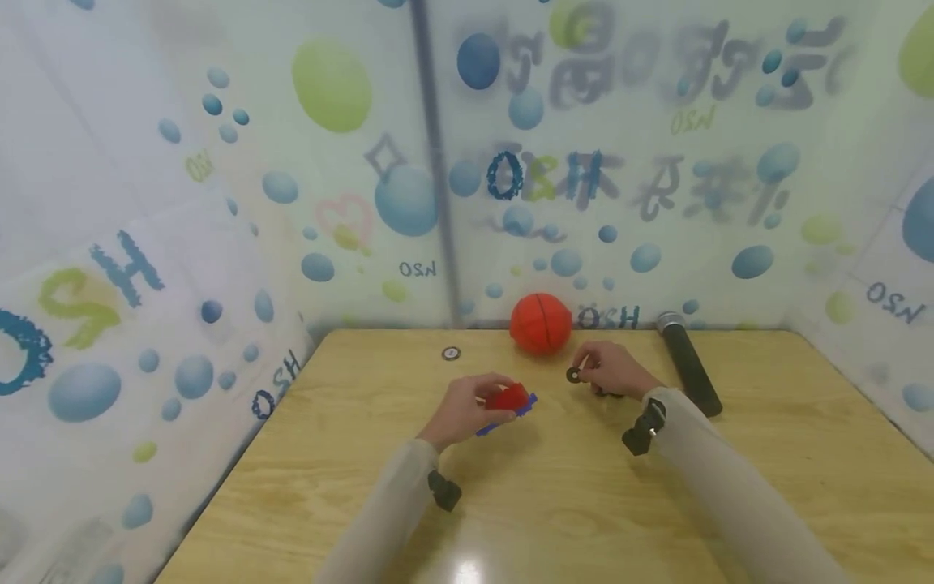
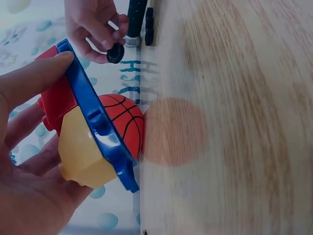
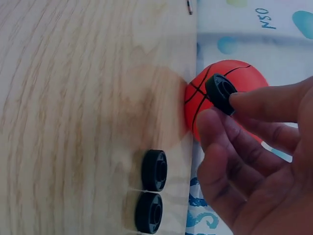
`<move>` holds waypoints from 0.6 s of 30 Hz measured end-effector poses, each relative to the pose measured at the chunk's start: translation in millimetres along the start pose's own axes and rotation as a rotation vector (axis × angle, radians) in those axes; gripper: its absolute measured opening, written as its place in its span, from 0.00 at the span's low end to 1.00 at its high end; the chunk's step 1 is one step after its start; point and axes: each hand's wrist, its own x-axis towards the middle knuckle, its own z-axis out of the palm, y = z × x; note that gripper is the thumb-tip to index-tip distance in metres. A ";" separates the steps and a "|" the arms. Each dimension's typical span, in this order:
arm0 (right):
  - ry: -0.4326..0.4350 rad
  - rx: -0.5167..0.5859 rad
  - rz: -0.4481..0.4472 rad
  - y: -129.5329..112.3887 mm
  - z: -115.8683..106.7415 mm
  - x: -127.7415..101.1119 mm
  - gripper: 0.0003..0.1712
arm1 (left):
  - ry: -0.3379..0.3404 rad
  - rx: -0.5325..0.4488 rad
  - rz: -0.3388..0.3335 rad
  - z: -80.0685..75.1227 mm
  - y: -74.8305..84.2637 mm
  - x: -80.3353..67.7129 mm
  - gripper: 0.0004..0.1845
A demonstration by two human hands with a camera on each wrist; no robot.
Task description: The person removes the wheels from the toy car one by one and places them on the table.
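Wooden table (image 1: pixel 584 503), toy car body (image 1: pixel 508 401) in left hand (image 1: pixel 463 410), wheel (image 1: pixel 573 375) pinched by right hand (image 1: pixel 613 369)

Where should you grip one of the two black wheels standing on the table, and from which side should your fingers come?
Probably pinch a black wheel across its two flat hub faces, fingers coming down from above. Both stand on their rims side by side on the table, and the second wheel crowds one rim side, while the faces look unobstructed.
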 end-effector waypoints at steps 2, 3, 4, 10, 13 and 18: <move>-0.013 -0.019 0.021 0.7 1.5 2.6 0.08 | -0.016 0.004 -0.002 -0.4 0.0 -0.3 0.24; -0.018 -0.028 0.034 1.2 2.6 3.9 0.08 | -0.024 0.003 -0.004 -0.4 -0.1 -0.6 0.25; -0.024 -0.036 0.044 1.4 3.7 5.3 0.08 | -0.031 0.005 -0.003 -0.7 -0.1 -0.9 0.25; -0.037 -0.060 0.071 4.0 10.7 12.1 0.07 | -0.042 -0.005 0.005 -2.2 -1.6 -2.7 0.26; -0.023 -0.072 0.072 6.0 13.4 14.5 0.07 | -0.030 -0.015 0.011 -3.5 -2.2 -3.3 0.24; -0.011 -0.111 0.101 7.3 15.2 17.5 0.08 | -0.022 -0.027 0.012 -4.5 -5.1 -3.1 0.23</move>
